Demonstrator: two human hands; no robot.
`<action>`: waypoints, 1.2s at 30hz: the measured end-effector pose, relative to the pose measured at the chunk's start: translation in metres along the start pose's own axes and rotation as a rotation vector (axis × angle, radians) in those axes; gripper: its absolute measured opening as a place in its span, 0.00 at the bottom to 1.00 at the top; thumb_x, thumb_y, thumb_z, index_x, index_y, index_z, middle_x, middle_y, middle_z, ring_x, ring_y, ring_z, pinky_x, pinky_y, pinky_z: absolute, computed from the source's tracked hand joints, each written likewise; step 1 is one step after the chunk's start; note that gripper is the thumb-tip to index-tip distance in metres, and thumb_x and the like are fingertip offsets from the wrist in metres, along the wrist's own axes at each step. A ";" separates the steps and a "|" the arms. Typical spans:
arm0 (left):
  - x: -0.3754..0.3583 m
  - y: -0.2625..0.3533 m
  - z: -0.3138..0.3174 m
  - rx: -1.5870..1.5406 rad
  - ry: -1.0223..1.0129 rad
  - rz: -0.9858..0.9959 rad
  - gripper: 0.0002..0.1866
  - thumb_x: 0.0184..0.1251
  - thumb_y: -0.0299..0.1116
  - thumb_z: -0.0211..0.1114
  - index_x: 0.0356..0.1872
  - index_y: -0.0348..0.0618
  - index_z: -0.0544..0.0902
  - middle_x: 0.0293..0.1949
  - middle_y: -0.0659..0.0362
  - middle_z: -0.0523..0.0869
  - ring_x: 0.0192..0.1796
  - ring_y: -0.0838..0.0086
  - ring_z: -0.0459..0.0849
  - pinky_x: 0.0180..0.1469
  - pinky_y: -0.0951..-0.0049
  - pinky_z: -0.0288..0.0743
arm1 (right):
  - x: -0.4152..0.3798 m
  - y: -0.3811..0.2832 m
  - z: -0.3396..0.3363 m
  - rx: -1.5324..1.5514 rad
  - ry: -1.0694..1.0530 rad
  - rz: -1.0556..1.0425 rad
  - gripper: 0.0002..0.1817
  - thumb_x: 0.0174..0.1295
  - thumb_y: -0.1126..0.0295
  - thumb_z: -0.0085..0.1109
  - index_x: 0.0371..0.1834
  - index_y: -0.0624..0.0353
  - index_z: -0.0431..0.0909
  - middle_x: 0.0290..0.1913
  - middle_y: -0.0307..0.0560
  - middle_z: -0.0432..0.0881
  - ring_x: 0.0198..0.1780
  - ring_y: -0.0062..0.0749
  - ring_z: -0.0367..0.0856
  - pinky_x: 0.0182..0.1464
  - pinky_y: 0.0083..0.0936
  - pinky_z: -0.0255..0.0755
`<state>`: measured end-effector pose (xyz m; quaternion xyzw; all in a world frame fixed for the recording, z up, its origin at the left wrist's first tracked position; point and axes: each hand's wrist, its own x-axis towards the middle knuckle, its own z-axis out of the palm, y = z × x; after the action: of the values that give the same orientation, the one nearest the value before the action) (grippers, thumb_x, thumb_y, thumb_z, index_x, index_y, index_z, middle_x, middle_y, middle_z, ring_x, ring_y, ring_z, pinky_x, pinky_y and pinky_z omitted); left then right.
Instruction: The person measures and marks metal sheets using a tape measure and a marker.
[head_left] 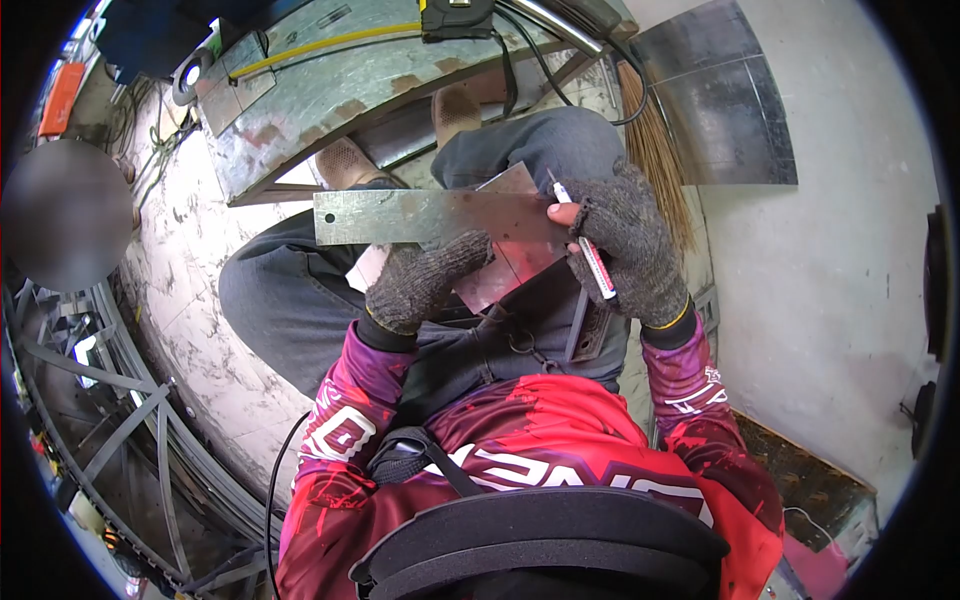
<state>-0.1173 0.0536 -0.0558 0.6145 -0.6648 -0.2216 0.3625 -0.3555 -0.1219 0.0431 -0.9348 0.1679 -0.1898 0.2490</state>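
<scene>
My left hand (425,282), in a grey knit glove, is closed on the lower edge of a flat metal strip (375,217) with a hole at its left end. The strip lies across a shiny piece of sheet metal (520,262), held over my lap. Gloved too, with a bare thumb tip showing, my right hand (635,240) grips a white marker pen (597,268) with a red label. Its thin tip points up, near the strip's right end. The right fingers behind the metal are partly hidden. A dark metal tool (590,332) rests at my lap.
Ahead stands a low metal-topped bench (300,110) bearing a tape measure (457,18) with its yellow blade pulled out. A broom (655,140) and a dark metal sheet (715,95) are at the right by the wall. Bent metal strips (150,400) lie at the left.
</scene>
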 end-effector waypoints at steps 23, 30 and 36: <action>-0.001 0.002 0.004 -0.212 0.033 -0.138 0.20 0.63 0.26 0.73 0.57 0.54 0.91 0.54 0.55 0.92 0.56 0.55 0.90 0.59 0.56 0.84 | 0.000 -0.001 0.000 -0.055 0.004 -0.016 0.27 0.52 0.75 0.74 0.59 0.50 0.87 0.55 0.54 0.86 0.60 0.55 0.84 0.74 0.63 0.64; 0.004 0.008 -0.004 -0.025 0.046 0.014 0.18 0.64 0.27 0.72 0.55 0.51 0.91 0.53 0.52 0.91 0.55 0.54 0.90 0.57 0.55 0.83 | 0.000 -0.001 0.000 -0.041 -0.009 -0.008 0.28 0.51 0.75 0.75 0.59 0.50 0.87 0.54 0.54 0.85 0.59 0.55 0.84 0.74 0.63 0.64; 0.005 0.007 -0.002 -0.032 0.074 0.032 0.17 0.65 0.27 0.72 0.55 0.51 0.91 0.52 0.52 0.91 0.55 0.54 0.90 0.57 0.55 0.83 | 0.000 -0.001 -0.001 -0.048 -0.011 -0.008 0.28 0.51 0.75 0.75 0.59 0.50 0.87 0.55 0.54 0.86 0.60 0.55 0.84 0.75 0.64 0.63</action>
<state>-0.1200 0.0502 -0.0482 0.6055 -0.6572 -0.2036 0.4000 -0.3557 -0.1214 0.0440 -0.9422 0.1673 -0.1817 0.2264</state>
